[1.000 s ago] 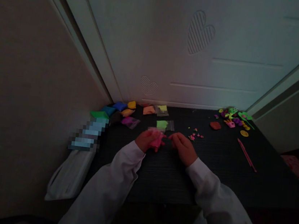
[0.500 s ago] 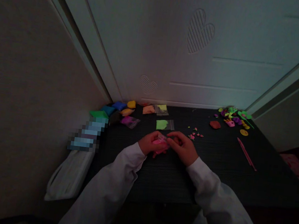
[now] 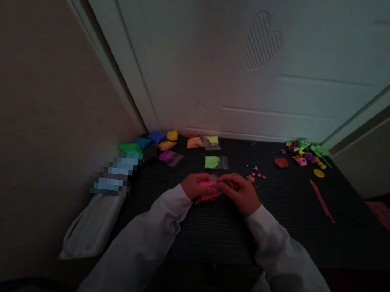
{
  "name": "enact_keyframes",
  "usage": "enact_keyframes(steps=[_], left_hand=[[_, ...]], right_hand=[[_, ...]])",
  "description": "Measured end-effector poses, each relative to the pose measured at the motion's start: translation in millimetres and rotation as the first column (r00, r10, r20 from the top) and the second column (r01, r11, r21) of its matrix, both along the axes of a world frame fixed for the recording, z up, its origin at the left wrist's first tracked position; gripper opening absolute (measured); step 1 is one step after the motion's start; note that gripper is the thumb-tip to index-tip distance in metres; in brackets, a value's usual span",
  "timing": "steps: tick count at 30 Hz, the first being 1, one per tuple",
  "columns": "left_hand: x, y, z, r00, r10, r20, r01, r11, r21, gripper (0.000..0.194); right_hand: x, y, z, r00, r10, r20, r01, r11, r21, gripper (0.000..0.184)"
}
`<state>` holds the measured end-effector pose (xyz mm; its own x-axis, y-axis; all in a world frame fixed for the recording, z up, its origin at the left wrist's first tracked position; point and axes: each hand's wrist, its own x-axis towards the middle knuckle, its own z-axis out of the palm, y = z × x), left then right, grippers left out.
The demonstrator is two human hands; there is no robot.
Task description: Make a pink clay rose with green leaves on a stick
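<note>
A clear zip bag of pink modelling clay (image 3: 207,188) is between my hands, low over the dark table. My left hand (image 3: 193,185) is closed round the bag's left side. With thumb and forefinger, my right hand (image 3: 240,194) pinches the bag's clear edge on the right. The right hand's other fingers are curled and partly hidden. Just beyond the hands lies a zip bag of light green clay (image 3: 212,162). Small pink and green clay bits (image 3: 254,176) are scattered past my right hand.
Clay packets, among them a blue one (image 3: 156,137) and a purple one (image 3: 170,157), line the back left. A white case (image 3: 94,228) lies at the left edge. Pink modelling tools (image 3: 321,201), a reddish lump (image 3: 281,162) and clay figures (image 3: 301,152) are on the right.
The pink bag has turned slightly in my hands, and its clear edge now shows between them. Both hands stay in nearly the same place. The view has shifted a little.
</note>
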<state>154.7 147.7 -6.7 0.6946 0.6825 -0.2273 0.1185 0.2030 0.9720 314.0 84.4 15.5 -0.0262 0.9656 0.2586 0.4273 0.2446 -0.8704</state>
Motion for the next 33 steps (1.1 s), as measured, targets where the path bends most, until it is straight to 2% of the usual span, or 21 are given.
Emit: enact_keyframes(steps=[7,14,17,19,21,24,26,30,33], left_hand=[[-0.5,0.1,0.2,0.999,0.037,-0.017,-0.037,0.999,0.005,0.037],[-1.9,0.7,1.6,0.998,0.054,-0.014,-0.054,0.998,-0.03,0.033],[-1.9,1.1,1.9,0.999,0.047,-0.015,-0.048,0.998,-0.048,0.032],[-1.7,1.6,2.1,0.999,0.05,-0.008,-0.05,0.998,-0.037,0.034],[-1.5,1.9,2.5,0.998,0.056,-0.006,-0.056,0.998,-0.003,0.037],[-0.9,1.2,3.3,0.998,0.039,-0.058,-0.035,0.996,0.08,0.038],[0.2,-0.7,4.1,0.991,0.029,-0.128,-0.01,0.99,0.144,0.037],[3.0,-5.6,6.9,0.967,0.034,-0.253,0.032,0.967,0.253,0.036],[4.4,-7.6,9.6,0.955,0.047,-0.293,0.045,0.953,0.3,0.034]], right_hand=[[-0.7,-1.9,1.2,0.989,0.032,0.143,-0.04,0.998,0.052,0.029],[-0.4,-1.1,2.1,0.955,0.17,0.243,-0.171,0.985,-0.016,0.028],[-1.1,-0.7,1.8,0.951,0.206,0.229,-0.206,0.978,-0.028,0.03],[-1.7,-0.5,0.5,0.971,0.161,0.177,-0.162,0.987,-0.011,0.026],[-2.1,-0.1,-1.6,0.995,0.048,0.086,-0.048,0.999,0.0,0.024],[-2.2,0.8,-4.4,0.996,-0.091,-0.023,0.09,0.995,-0.033,0.034],[-1.8,1.6,-5.3,0.996,-0.087,-0.002,0.087,0.995,-0.049,0.036],[-0.4,3.6,-7.4,0.994,-0.027,0.103,0.032,0.999,-0.041,0.025],[0.1,5.2,-10.6,0.995,-0.036,0.093,0.041,0.998,-0.056,0.023]])
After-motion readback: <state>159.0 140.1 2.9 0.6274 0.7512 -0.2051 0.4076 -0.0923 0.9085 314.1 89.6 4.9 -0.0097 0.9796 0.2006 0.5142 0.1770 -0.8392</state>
